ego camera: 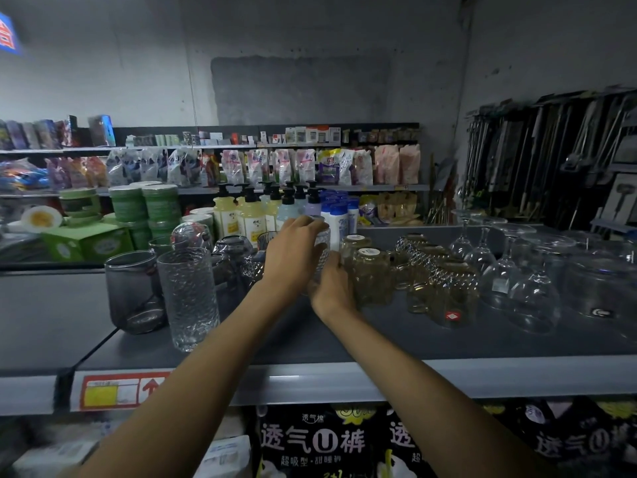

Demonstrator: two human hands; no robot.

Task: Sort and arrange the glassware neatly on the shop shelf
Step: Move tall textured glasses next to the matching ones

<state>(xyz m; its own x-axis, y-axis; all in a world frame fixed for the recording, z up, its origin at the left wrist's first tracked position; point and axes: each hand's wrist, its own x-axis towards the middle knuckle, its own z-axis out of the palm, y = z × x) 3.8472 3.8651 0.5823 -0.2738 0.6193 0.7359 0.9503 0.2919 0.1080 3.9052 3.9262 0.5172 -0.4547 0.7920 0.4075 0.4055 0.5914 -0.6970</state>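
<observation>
Glassware stands on a dark grey shop shelf point(396, 336). My left hand point(293, 253) grips a clear textured glass point(323, 241) near the shelf's middle, fingers curled over its top. My right hand point(332, 288) wraps the lower part of the same glass from the right, right beside an amber upturned glass point(372, 274). More amber glasses point(444, 288) stand in rows to the right. To the left are a tall clear textured tumbler point(188, 298) and a smoky grey glass point(132, 291).
Upturned wine glasses point(531, 288) and clear bowls point(599, 288) fill the shelf's right end. Behind the glassware stand pump bottles point(251, 215) and green stacked tubs point(144, 205). A price tag point(117, 391) hangs on the front rail. Black packages point(310, 443) sit on the level below.
</observation>
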